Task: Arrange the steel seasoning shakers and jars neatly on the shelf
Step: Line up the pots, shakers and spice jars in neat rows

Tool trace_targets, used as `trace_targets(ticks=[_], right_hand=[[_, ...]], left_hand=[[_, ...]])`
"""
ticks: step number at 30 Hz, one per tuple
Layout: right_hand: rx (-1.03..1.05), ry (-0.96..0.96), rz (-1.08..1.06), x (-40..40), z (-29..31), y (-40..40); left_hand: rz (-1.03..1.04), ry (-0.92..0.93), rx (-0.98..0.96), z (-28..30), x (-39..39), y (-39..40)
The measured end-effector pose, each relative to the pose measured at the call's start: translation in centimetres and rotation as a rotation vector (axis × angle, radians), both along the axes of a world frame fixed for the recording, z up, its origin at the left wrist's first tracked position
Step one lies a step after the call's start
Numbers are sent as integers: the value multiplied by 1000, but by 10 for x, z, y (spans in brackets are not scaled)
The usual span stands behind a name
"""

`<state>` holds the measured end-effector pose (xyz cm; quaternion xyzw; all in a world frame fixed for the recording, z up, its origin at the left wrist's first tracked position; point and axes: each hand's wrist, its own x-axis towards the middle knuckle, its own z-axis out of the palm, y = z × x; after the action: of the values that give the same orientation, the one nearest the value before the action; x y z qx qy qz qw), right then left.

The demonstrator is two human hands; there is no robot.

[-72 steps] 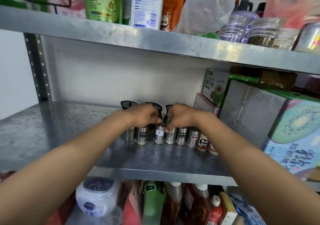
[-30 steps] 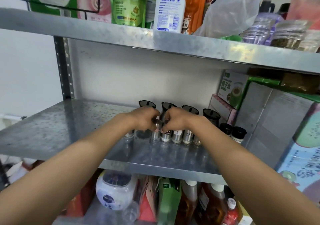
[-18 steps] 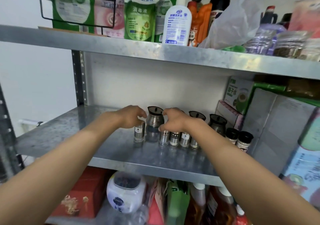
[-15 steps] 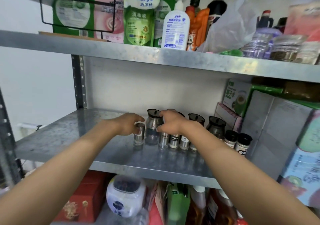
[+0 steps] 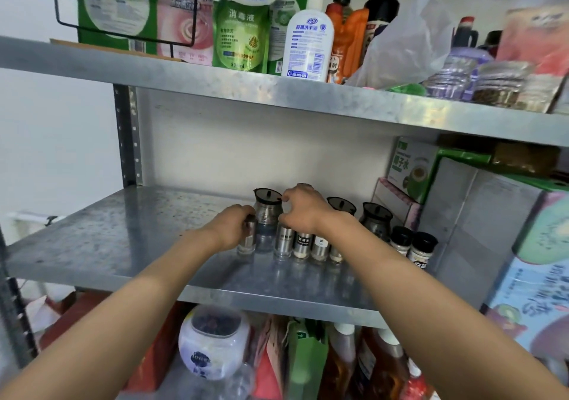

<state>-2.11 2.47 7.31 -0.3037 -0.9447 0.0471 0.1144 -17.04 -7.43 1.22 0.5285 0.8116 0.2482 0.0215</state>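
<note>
Shaker seemingly within left hand

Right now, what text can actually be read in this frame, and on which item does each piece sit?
"seaways" and "消毒液": green refill pouch, top shelf.
"椰子水": green and white carton, middle shelf.
White pump bottle: blue print too blurred to read.
Steel shakers under the right hand: labels too small.
Shaker held by the left hand: no readable label.

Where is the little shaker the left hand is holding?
The little steel shaker stands on the middle shelf, gripped by the left hand, just left of the glass jar.
</note>
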Motion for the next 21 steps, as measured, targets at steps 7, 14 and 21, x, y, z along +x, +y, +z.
trace_targets(ticks=[7,14,21], right_hand=[[23,80,-65,9,1,12],[-21,132,-96,11,4,13],[9,128,-115,26,6,28]], left_hand=[[-36,-149,95,-3,18,11],[-72,-167,105,-4,26,17],[-98,-50,11,7,23,15]])
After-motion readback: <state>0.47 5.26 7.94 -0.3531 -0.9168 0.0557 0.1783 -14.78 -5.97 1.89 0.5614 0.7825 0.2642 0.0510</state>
